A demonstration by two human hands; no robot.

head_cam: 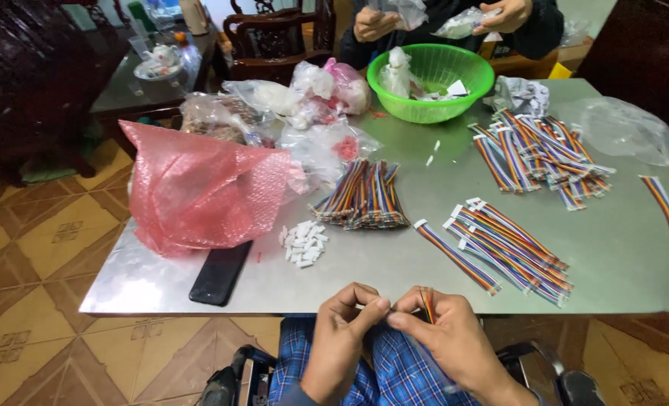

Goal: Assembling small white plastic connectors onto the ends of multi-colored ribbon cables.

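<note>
— Below the tabletop edge, what's pinched?
— Both grips clenched: left hand on a small white connector, right hand on a rainbow ribbon cable.

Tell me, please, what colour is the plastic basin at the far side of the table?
The plastic basin is bright green, seen clearly in the head view.

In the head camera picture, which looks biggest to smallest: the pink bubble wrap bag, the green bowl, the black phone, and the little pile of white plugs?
1. Pink bubble wrap bag
2. Green bowl, though it sits farther away, so it looks smaller than it is
3. Black phone
4. Pile of white plugs
</note>
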